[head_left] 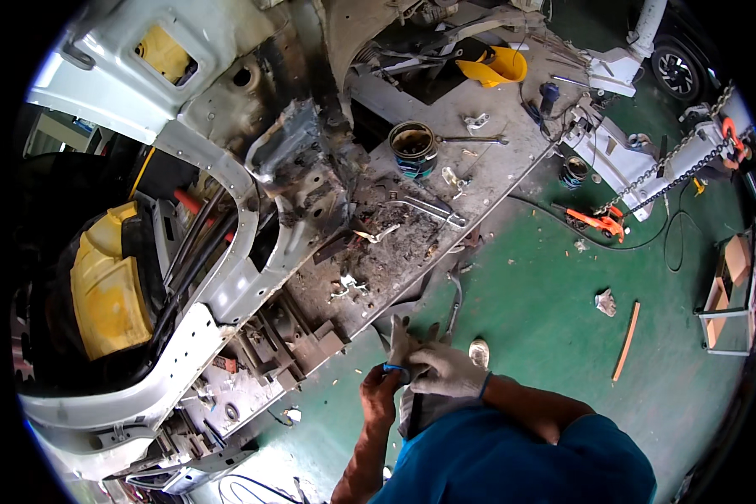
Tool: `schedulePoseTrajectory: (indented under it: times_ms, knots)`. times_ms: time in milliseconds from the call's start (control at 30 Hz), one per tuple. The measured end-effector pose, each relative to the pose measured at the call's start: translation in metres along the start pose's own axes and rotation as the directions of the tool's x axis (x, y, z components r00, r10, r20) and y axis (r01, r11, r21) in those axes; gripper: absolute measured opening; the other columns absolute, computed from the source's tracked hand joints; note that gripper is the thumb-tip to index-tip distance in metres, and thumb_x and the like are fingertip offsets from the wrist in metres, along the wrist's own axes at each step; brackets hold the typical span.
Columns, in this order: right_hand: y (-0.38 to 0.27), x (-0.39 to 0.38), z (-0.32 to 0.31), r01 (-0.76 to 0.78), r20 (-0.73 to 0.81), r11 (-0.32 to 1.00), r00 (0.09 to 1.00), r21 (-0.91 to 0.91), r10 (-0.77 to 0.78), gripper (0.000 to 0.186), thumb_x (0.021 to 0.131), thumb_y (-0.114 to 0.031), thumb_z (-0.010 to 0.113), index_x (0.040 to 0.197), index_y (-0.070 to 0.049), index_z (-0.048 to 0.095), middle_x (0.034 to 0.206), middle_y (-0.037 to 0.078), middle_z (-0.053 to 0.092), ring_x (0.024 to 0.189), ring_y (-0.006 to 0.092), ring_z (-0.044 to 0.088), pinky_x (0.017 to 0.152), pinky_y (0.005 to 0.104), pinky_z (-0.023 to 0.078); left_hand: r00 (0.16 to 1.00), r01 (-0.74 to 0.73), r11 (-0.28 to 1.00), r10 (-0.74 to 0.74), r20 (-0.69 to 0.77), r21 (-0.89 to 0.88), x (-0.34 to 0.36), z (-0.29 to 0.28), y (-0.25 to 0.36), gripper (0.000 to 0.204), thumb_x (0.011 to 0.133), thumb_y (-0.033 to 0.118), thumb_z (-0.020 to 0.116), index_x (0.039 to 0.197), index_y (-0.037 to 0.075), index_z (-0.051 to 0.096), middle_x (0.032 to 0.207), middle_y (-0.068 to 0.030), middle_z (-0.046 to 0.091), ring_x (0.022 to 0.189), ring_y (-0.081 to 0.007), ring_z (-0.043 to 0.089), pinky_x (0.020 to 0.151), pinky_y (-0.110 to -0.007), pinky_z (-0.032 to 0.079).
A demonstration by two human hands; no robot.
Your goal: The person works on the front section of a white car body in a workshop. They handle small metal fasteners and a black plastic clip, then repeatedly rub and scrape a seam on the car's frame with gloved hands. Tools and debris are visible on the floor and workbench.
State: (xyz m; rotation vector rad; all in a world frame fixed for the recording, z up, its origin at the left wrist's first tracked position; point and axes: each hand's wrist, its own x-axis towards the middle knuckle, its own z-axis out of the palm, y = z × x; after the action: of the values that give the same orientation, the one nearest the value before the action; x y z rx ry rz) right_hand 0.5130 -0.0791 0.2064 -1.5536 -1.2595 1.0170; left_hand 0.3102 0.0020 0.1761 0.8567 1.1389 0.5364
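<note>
Off-white knitted work glove with a blue-edged cuff (401, 343): one, near centre, between the person's hands, its fingers pointing toward the far side.

Left hand (380, 393): bare, thumb and fingers closed at the blue cuff.

Right hand (450, 371): wearing a matching off-white glove, fingers together and bent against the first glove; whether they grip it, cannot tell.

Blue short-sleeved shirt (512, 462): worn by the person, nearest edge.

Pale shoe (479, 353): on the green painted floor (529, 294), just right of the right hand.

Long grey metal wrench (455, 304): just beyond the hands.

Grey, dirt-strewn metal platform (500, 160): beyond the hands, running from near left to far right. On it: an angled silver metal tool (428, 210); an open, dark-rimmed round tin (412, 149); a slim steel wrench (476, 139), just right of the tin; farther off, a yellow curved plastic piece (500, 67).

Silver-grey car body shell (202, 323): left, with a yellow moulded pad (113, 290) in its opening.

Right side: orange metal clamp (596, 223) near a steel chain (651, 175); thin brown wooden strip (626, 340) on the floor; black vehicle wheel (676, 71), far right.
</note>
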Motion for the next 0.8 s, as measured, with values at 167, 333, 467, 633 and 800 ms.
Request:
schedulePoseTrajectory:
  times_ms: [167, 333, 467, 633, 800]
  knots:
    - [0.010, -0.034, -0.008, -0.023, 0.002, 0.994, 1.000, -0.107, 0.023, 0.039, 0.093, -0.041, 0.074, 0.117, -0.010, 0.073, 0.103, 0.016, 0.071, 0.097, 0.0366, 0.070, 0.082, 0.0461, 0.054, 0.999, -0.050, 0.977, 0.052, -0.002, 0.208, -0.042, 0.037, -0.013, 0.028, 0.092, 0.010, 0.072, 0.115, -0.006, 0.069, 0.103, -0.0150, 0.075, 0.094, -0.0201, 0.072, 0.080, -0.035, 0.060]
    - [0.031, -0.051, -0.001, 0.034, -0.101, 0.999, 0.994, 0.004, -0.034, 0.028, 0.092, -0.029, 0.072, 0.110, -0.008, 0.075, 0.095, 0.016, 0.075, 0.088, 0.0369, 0.072, 0.076, 0.0441, 0.056, 0.938, -0.230, 0.935, 0.288, -0.195, 0.271, -0.078, 0.066, -0.015, 0.037, 0.086, -0.001, 0.071, 0.122, -0.002, 0.063, 0.111, -0.0089, 0.067, 0.085, -0.0164, 0.068, 0.071, -0.031, 0.055]
    - [0.020, -0.054, -0.014, -0.117, -0.068, 0.993, 0.991, 0.017, 0.118, 0.024, 0.093, -0.027, 0.071, 0.106, -0.008, 0.076, 0.090, 0.016, 0.075, 0.087, 0.0347, 0.073, 0.077, 0.0420, 0.057, 0.704, -0.522, 0.324, 0.685, 0.184, 0.789, -0.089, 0.071, -0.012, 0.021, 0.083, -0.004, 0.072, 0.100, 0.009, 0.075, 0.114, -0.0114, 0.065, 0.082, -0.0246, 0.070, 0.067, -0.035, 0.054]
    - [0.001, -0.063, -0.012, 0.275, -0.040, 0.961, 0.960, -0.030, -0.276, 0.018, 0.092, -0.025, 0.075, 0.105, -0.013, 0.075, 0.095, 0.013, 0.075, 0.089, 0.0350, 0.073, 0.077, 0.0455, 0.056, 0.896, -0.181, 0.201, 0.437, 0.077, 0.963, -0.081, 0.071, -0.029, 0.020, 0.092, 0.012, 0.063, 0.109, 0.009, 0.074, 0.121, -0.0176, 0.061, 0.087, -0.0442, 0.070, 0.072, -0.056, 0.055]
    - [0.010, -0.064, -0.018, 0.140, 0.038, 0.975, 0.990, -0.172, -0.136, 0.018, 0.092, -0.027, 0.072, 0.105, -0.015, 0.075, 0.096, 0.012, 0.074, 0.092, 0.0359, 0.071, 0.081, 0.0476, 0.055, 0.956, -0.008, 0.830, -0.156, 0.246, 0.557, -0.072, 0.048, 0.003, 0.026, 0.096, 0.013, 0.059, 0.116, -0.002, 0.069, 0.085, -0.0110, 0.073, 0.060, -0.0206, 0.063, 0.053, -0.033, 0.049]
